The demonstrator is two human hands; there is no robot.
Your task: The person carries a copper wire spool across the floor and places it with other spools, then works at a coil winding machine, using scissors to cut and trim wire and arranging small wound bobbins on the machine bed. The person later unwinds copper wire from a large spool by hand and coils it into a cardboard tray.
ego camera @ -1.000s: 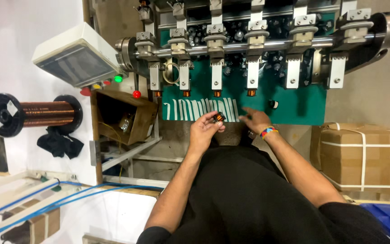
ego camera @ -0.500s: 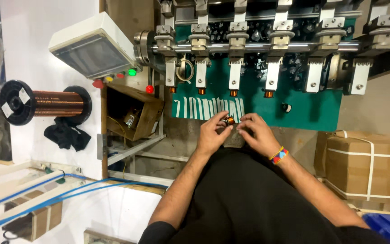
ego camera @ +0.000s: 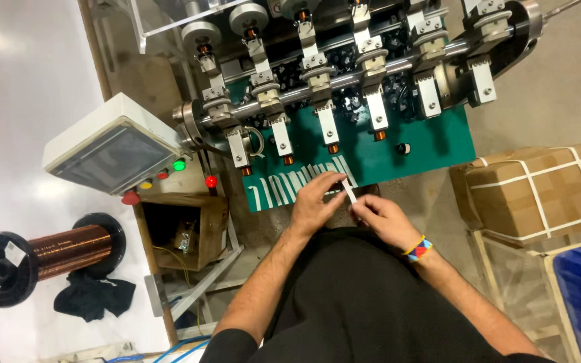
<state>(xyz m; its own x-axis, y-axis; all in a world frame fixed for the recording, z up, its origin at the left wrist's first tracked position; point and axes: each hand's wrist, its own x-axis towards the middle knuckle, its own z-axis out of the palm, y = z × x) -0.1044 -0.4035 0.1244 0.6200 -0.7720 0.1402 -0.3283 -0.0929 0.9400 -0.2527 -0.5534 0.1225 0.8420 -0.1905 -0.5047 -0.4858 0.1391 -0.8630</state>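
Two hands [ego camera: 347,208] pinching white strip [ego camera: 349,193], winding machine [ego camera: 344,87] ahead, copper spool [ego camera: 42,255] left

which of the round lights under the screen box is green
The topmost light, nearest the machine. The two beside it are yellow and red, and another red one sits further right.

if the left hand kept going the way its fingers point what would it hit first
Probably the row of white strips on the green plate, just beyond the left hand and its white strip; depth is unclear.
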